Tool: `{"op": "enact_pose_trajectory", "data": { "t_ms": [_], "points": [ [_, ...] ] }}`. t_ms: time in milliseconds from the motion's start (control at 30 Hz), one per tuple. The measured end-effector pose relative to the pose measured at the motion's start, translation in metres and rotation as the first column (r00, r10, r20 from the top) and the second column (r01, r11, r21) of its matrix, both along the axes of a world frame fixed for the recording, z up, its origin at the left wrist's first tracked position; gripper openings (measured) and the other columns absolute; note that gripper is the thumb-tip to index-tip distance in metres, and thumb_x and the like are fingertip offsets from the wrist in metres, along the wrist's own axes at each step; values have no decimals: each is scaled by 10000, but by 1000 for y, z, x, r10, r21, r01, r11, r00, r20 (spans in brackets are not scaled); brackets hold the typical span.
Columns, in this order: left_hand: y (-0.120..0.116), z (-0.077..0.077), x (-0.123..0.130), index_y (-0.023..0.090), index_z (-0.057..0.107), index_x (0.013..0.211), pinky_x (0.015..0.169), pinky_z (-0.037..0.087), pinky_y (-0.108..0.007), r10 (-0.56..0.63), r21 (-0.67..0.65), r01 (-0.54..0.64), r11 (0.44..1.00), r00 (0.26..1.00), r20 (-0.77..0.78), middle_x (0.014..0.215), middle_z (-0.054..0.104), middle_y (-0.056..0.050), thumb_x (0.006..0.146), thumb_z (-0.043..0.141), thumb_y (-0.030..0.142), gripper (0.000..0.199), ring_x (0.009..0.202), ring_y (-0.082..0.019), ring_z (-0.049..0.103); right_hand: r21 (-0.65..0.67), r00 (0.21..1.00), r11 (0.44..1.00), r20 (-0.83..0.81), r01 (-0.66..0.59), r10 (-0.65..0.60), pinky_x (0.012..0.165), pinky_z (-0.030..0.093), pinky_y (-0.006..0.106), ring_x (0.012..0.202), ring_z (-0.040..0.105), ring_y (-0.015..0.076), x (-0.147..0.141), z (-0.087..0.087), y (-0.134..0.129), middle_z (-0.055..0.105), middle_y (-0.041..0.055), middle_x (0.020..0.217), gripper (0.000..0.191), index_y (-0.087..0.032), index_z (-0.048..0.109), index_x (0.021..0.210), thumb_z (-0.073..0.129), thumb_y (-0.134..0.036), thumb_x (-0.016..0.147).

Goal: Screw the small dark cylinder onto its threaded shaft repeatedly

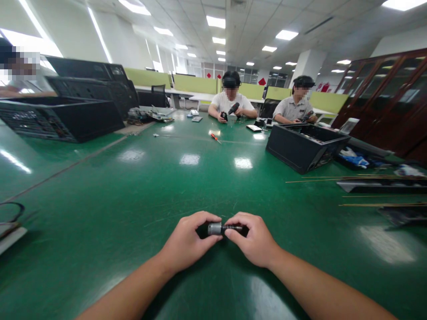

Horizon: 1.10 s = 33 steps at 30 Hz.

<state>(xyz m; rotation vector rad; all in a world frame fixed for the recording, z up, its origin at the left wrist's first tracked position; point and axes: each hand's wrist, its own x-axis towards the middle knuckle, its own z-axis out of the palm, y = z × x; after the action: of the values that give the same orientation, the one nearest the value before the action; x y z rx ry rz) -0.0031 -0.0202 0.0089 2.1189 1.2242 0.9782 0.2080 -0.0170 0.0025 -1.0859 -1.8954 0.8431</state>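
A small cylindrical metal part (215,229), silver at its left end with a dark, thinner shaft toward the right, lies level between my hands, low over the green table (160,178). My left hand (188,242) pinches its silver end between thumb and fingers. Around the dark shaft, the thumb and fingers of my right hand (255,240) are closed. The fingertips of both hands almost meet at the middle of the part. Whether it is one piece or two joined pieces cannot be made out.
An open black case (300,149) stands at the right, another (76,118) at the left. A red screwdriver (215,138) lies far ahead. Thin rods (373,205) and dark panels are at the right edge. Two people sit across the table; another person is at the far left.
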Motion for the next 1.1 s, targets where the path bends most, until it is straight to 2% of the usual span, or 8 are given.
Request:
{"op": "enact_pose_trajectory", "data": {
  "t_ms": [367, 1100],
  "points": [
    [-1, 1, 0, 247, 689, 1029, 829, 520, -277, -6, 76, 7, 997, 1000, -8, 973, 730, -4, 788, 732, 201, 249, 900, -169, 684, 18, 1000, 1000, -3, -10, 10, 682, 439, 270, 722, 612, 157, 2, 3, -2, 691, 15, 789, 83, -206, 753, 874, 682, -200, 831],
    [-2, 3, -4, 242, 688, 1024, 824, 522, -270, 8, 109, -7, 994, 1000, -16, 976, 730, -5, 793, 734, 208, 238, 896, -166, 688, 4, 1000, 1000, -20, 12, -11, 652, 426, 263, 696, 586, 151, 2, 1, 0, 668, 6, 748, 82, -206, 749, 864, 675, -214, 830]
  ]
}}
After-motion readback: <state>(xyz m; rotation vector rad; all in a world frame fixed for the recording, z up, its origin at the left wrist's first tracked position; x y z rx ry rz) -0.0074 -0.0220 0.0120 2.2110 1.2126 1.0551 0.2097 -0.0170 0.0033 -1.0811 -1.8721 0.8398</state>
